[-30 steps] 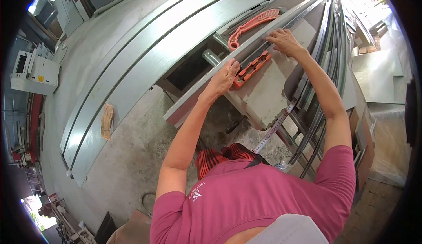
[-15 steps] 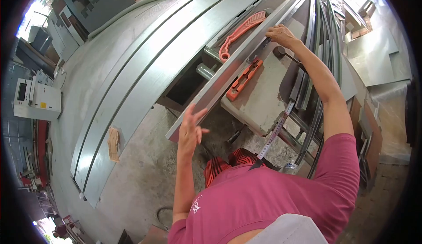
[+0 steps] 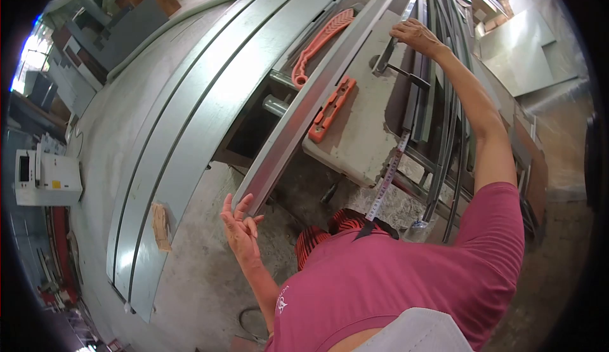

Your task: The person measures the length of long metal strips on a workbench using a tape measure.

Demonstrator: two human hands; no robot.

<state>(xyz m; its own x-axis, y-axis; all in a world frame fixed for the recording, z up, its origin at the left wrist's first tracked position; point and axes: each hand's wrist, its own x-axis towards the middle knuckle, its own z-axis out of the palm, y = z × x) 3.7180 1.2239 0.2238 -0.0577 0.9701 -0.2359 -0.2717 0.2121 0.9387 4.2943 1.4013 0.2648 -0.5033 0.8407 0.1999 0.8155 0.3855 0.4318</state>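
Observation:
A long metal channel (image 3: 298,114) runs diagonally across the work surface. My left hand (image 3: 242,230) is at its near end, fingers spread and holding nothing, fingertips right at the edge. My right hand (image 3: 415,36) is closed on a narrow metal bar (image 3: 384,65), held over the worn tabletop (image 3: 355,139). Beneath the bar lies a hammer (image 3: 407,75), its head partly hidden. An orange spirit level (image 3: 332,109) rests between the channel and the hammer. Close to my waist, an extended tape measure (image 3: 387,177) reaches up toward the stacked profiles.
Long metal panels (image 3: 190,111) stretch along the left, with a wood scrap (image 3: 161,226) on them. A coral plastic piece (image 3: 320,46) lies beyond the channel. Bundled metal profiles (image 3: 444,98) line the right side. A white machine (image 3: 47,177) stands far left; sheet metal (image 3: 517,50) leans at right.
My right hand has moved the metal bar away from the channel, over the hammer. My left hand has shifted down and left to the channel's end. The whole view has turned slightly.

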